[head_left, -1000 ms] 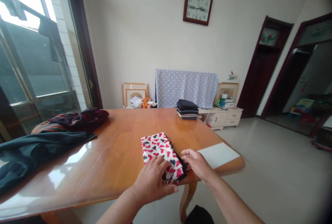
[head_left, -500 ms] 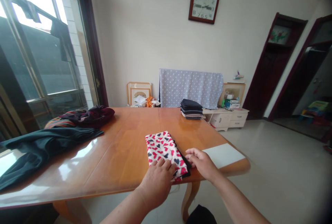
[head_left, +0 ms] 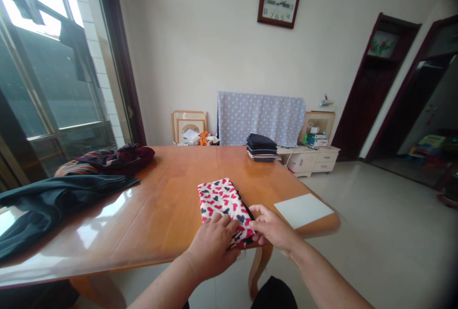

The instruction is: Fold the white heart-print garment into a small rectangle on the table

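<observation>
While the left hand (head_left: 211, 247) is pressing its spread fingers (head_left: 223, 223) flat on the one folded heart-print cloth (head_left: 220, 199) lying on the wooden bench (head_left: 171, 166), the right hand (head_left: 272, 229) is curling its fingers (head_left: 255, 213) against the cloth's right edge, between one white sheet (head_left: 303, 210) and the left hand.

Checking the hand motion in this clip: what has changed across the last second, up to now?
The right hand has moved left from the right edge of the white cloth printed with red and navy hearts; its fingers now touch the near right corner. The left hand stayed on the near end. The stack of folded dark clothes stayed put.
</observation>
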Demonstrator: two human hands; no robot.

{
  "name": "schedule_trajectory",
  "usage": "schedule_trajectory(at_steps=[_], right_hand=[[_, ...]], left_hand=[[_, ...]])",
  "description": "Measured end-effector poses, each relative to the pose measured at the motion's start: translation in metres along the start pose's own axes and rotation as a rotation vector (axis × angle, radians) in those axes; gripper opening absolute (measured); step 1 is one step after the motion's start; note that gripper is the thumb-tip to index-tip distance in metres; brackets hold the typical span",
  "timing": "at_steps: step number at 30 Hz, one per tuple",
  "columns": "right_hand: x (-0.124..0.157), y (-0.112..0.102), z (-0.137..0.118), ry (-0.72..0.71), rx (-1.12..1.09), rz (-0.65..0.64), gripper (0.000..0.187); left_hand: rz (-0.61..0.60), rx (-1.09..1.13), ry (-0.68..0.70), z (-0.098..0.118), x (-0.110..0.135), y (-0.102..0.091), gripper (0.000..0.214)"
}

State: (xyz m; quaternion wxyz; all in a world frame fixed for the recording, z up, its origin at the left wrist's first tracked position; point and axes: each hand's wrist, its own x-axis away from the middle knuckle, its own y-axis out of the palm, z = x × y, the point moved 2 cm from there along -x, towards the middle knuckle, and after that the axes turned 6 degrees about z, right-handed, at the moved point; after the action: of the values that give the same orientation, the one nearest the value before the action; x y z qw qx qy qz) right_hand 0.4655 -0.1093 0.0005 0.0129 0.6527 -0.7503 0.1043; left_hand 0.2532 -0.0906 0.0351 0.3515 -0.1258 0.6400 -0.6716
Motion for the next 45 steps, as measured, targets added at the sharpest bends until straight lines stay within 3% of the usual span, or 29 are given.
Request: schedule_trajectory(at_steps=[3,9,13,19,22,25,29,32,37,40,45], right_hand=[[-0.004,0.004,0.001,0.053,-0.196,0.04,0.048],[-0.007,0.003,0.003,0.089,-0.404,0.002,0.037],[-0.002,-0.005,0.005,0.064,-0.372,-0.015,0.038],[0.0,-0.014,0.012,0.044,-0.121,-0.011,0.042],[-0.004,-0.019,0.017,-0.122,0.094,0.068,0.045],[-0.004,-0.02,0.017,-0.439,0.467,0.212,0.058],[-0.004,-0.008,0.009,-0.706,0.75,0.191,0.08],[-0.011,0.002,-0.001,-0.807,0.817,0.148,0.082],[-0.028,0.011,-0.017,-0.918,0.884,-0.026,0.037],[-0.03,0.011,-0.024,-0.914,0.88,-0.078,0.03],[-0.028,0.011,-0.036,-0.879,0.879,-0.137,0.03]], left_hand=[[0.012,-0.041,-0.024,0.004,0.0,0.004,0.06],[0.017,-0.06,-0.057,0.01,-0.001,0.004,0.038],[0.032,-0.047,-0.044,0.009,-0.001,0.001,0.025],[-0.012,-0.053,-0.037,0.007,-0.008,-0.001,0.019],[-0.017,-0.049,-0.058,0.002,-0.011,-0.006,0.022],[0.001,-0.009,-0.093,-0.005,-0.012,-0.012,0.024],[0.018,0.0,-0.094,-0.009,-0.013,-0.017,0.026],[0.021,-0.004,-0.089,-0.007,-0.013,-0.02,0.025],[0.026,0.177,-0.084,-0.013,-0.009,-0.03,0.029],[0.1,0.454,-0.123,-0.035,-0.008,-0.035,0.042],[0.206,0.725,-0.356,-0.085,-0.006,-0.027,0.06]])
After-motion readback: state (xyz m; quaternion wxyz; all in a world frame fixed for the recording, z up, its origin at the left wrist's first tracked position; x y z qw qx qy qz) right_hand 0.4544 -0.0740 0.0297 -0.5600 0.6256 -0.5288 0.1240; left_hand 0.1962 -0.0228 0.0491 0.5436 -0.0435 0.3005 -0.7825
